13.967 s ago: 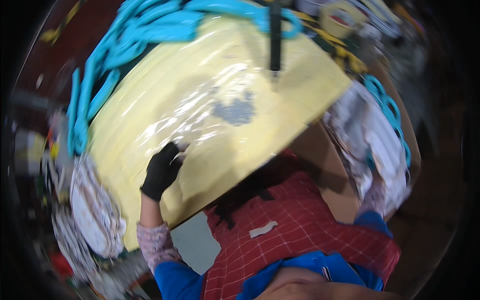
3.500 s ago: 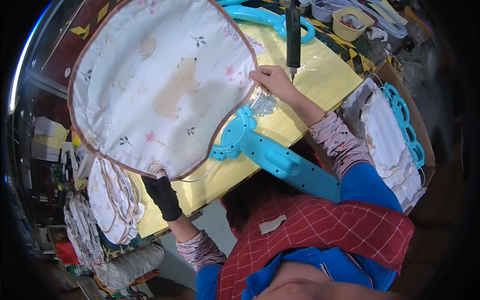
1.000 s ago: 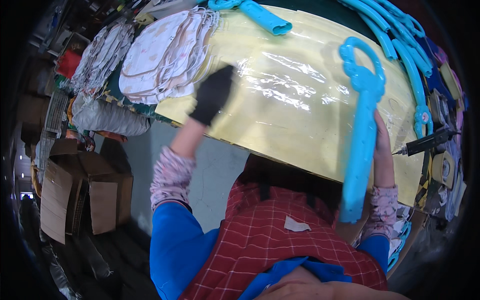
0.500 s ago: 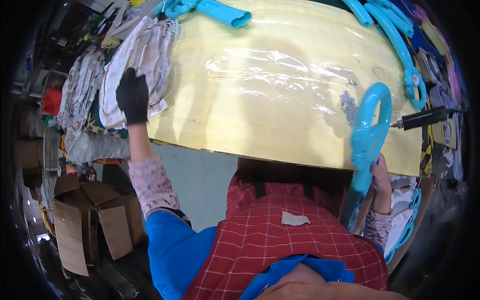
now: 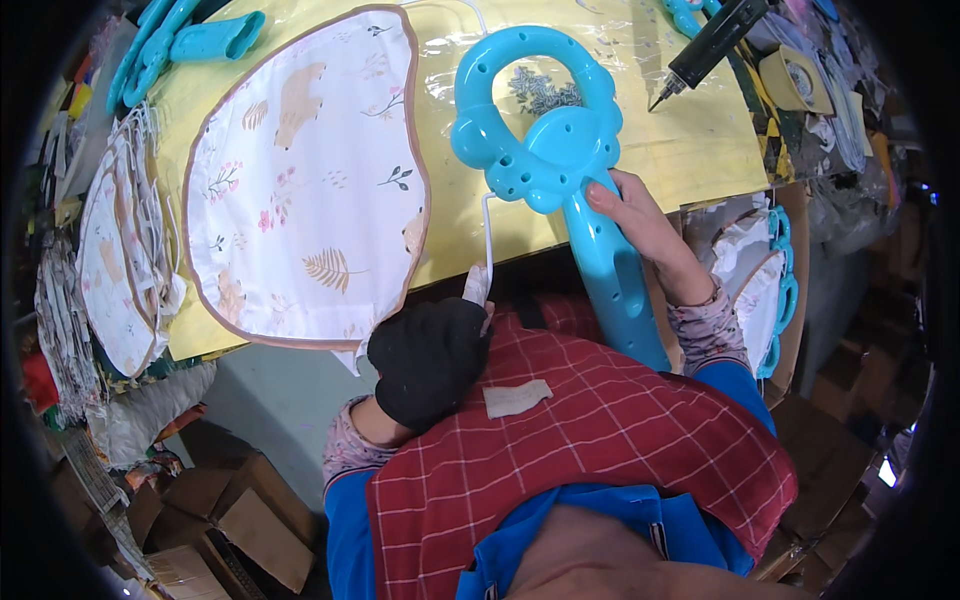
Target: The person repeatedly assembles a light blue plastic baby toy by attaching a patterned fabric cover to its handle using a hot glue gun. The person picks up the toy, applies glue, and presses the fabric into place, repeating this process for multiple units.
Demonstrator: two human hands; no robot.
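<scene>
My right hand (image 5: pixel 640 225) grips a turquoise plastic handle (image 5: pixel 608 275), with the thumb on its face. The handle has a ring-shaped top, a scalloped middle and several small holes. My left hand (image 5: pixel 432 355), in a black glove with bare fingertips, pinches a thin white rod (image 5: pixel 488 235) whose upper end reaches the handle's scalloped edge. Beside that hand spreads a white fabric panel (image 5: pixel 310 190) with brown trim and a printed pattern of leaves, flowers and bears. Its lower corner meets the glove; whether the fingers also grip it is hidden.
Small screws (image 5: pixel 540 90) lie on the yellow tabletop (image 5: pixel 690 150), partly behind the handle's ring. A black power screwdriver (image 5: pixel 715 45) points down at upper right. Stacked fabric panels (image 5: pixel 125 250) lie at left, another turquoise handle (image 5: pixel 185 45) at upper left. Cardboard boxes (image 5: pixel 235 520) stand below.
My left hand has left the fabric stack and come in toward my body, with one panel now spread over the table. My right hand has moved the handle left, its front now facing up.
</scene>
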